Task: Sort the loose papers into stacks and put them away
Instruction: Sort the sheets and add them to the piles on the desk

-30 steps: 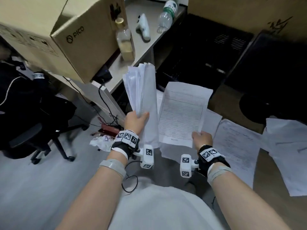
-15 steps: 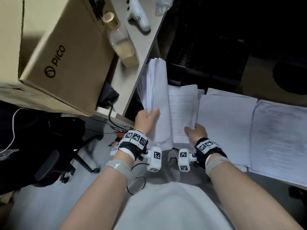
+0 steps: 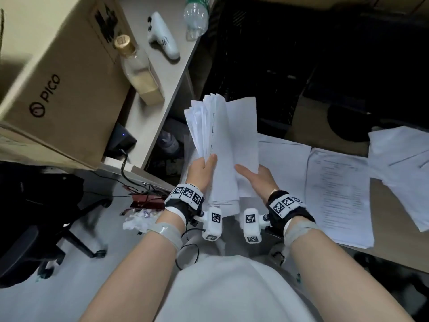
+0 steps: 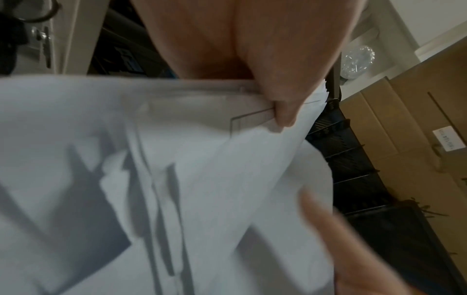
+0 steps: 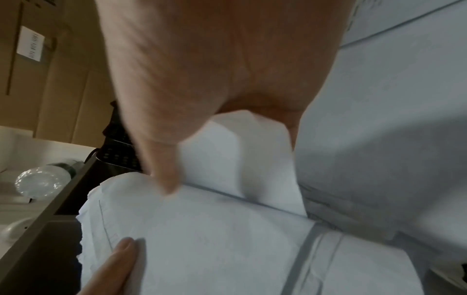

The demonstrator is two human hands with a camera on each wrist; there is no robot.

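My left hand (image 3: 205, 166) grips a thick stack of white papers (image 3: 209, 133) by its lower edge and holds it upright over my lap. In the left wrist view the thumb (image 4: 285, 111) pinches the stack (image 4: 177, 179). My right hand (image 3: 253, 175) pinches a single white sheet (image 3: 243, 135) at its lower corner and lays it against the right side of the stack. In the right wrist view the thumb (image 5: 161, 159) lies on that sheet (image 5: 227, 155). Loose papers (image 3: 336, 194) lie spread on the table (image 3: 394, 256) to the right.
A PICO cardboard box (image 3: 58, 77), a glass bottle (image 3: 139, 73), a white controller (image 3: 162, 38) and a plastic bottle (image 3: 196, 17) stand on the shelf at left. A black crate (image 3: 255, 54) sits behind. A black office chair (image 3: 34, 228) and crumpled paper (image 3: 137, 221) are on the floor.
My right hand has carried the printed sheet leftward and up against the stack in my left hand. The two hands have come close together.
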